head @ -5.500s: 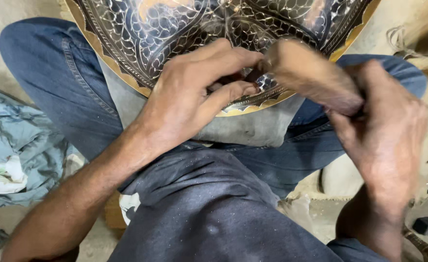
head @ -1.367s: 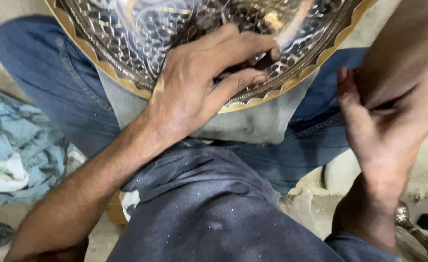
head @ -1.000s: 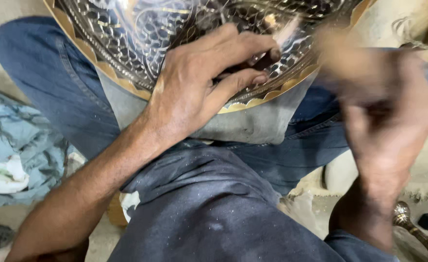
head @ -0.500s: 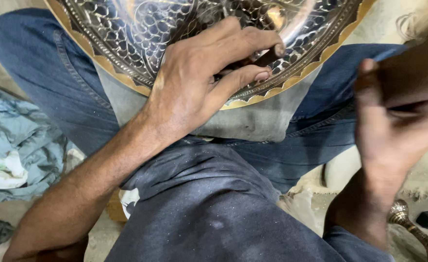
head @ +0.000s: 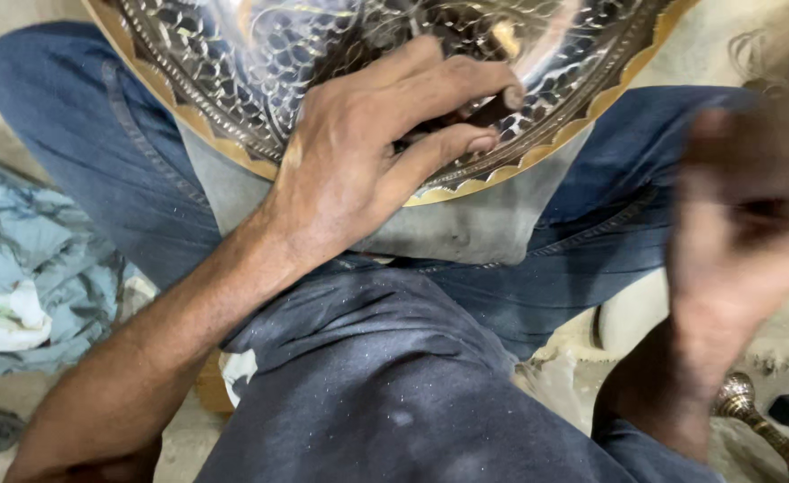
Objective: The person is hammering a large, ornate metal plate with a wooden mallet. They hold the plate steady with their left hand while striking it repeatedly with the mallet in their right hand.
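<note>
Here the left hand (head: 368, 161) pins a tool (head: 493, 109) on the engraved tray (head: 233, 80).

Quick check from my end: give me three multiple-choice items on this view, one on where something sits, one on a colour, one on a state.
1. Where does the engraved metal tray rest?
A. on the person's lap
B. on a shelf
C. on the blue cloth

2. What colour is the tray's scalloped rim?
A. red
B. gold
C. black

3. How does the right hand appear?
A. sharp, lying flat on the tray
B. blurred, raised beside the tray
C. out of view

Answers: 1 A, the tray lies across the jeans under the left hand. 2 B, the edge shows gold. 3 B, it is smeared by blur at the right.
</note>
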`<state>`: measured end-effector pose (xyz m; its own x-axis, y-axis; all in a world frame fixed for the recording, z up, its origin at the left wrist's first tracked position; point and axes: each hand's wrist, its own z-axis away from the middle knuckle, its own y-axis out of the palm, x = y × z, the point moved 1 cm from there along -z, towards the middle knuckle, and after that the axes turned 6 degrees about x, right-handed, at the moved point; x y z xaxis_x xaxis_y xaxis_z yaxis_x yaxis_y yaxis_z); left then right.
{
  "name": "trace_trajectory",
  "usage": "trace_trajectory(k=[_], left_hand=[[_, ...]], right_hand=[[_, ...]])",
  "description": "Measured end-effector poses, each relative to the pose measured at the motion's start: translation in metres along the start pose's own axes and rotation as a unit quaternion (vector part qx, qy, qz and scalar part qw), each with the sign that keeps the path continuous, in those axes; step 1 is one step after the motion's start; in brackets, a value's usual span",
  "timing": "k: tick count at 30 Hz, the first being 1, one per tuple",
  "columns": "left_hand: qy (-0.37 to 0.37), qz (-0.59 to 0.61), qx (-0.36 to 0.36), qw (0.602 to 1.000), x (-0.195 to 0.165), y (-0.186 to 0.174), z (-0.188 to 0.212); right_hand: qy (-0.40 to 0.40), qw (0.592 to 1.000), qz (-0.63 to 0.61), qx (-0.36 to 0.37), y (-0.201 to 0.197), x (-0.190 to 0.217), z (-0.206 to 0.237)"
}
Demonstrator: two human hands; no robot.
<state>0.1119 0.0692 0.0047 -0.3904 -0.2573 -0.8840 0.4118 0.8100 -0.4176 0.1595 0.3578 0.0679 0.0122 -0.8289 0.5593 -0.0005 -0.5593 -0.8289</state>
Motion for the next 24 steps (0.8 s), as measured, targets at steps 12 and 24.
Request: trace_trajectory(k=[12,24], left_hand=[[-0.017,0.003,0.006,1.0,0.001,0.0,0.001],[0.004,0.0,-0.002,1.0,0.002,0.001,0.003]], right_hand=[[-0.055,0.979,0.162,0.108,0.002,0.008,-0.009],[-0.094,0.973,0.18,0.11,-0.001,0.002,0.013]])
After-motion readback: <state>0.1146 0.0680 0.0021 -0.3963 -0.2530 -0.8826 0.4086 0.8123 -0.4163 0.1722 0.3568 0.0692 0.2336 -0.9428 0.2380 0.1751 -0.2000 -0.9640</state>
